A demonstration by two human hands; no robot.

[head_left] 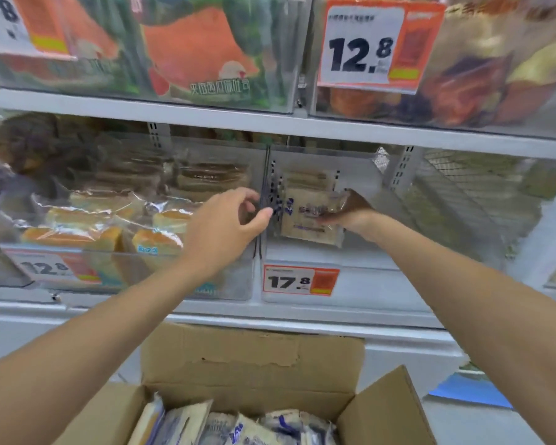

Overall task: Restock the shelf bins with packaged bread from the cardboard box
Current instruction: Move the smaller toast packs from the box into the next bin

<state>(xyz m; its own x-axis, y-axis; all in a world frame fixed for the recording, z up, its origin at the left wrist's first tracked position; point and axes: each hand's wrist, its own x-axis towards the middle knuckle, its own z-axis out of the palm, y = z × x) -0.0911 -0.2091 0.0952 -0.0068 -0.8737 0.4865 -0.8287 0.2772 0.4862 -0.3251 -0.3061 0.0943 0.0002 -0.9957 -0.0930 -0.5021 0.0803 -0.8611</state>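
Cream-coloured film with dark blue print wraps the bread packet (305, 220), which sits inside the clear bin (373, 274) at the centre of the frame, above the 17.8 price tag (300, 281). The right hand (350, 210) reaches into the bin and grips the packet at its right edge, fingers curled behind and under it. The packet stands with its printed face toward the camera, the print running left to right; its outline is near square, so no long axis shows. The left hand (228, 226) hovers at the bin's left wall with fingers curled — whether it pinches the wall I cannot tell. Below, the cardboard box (254, 364) is open.
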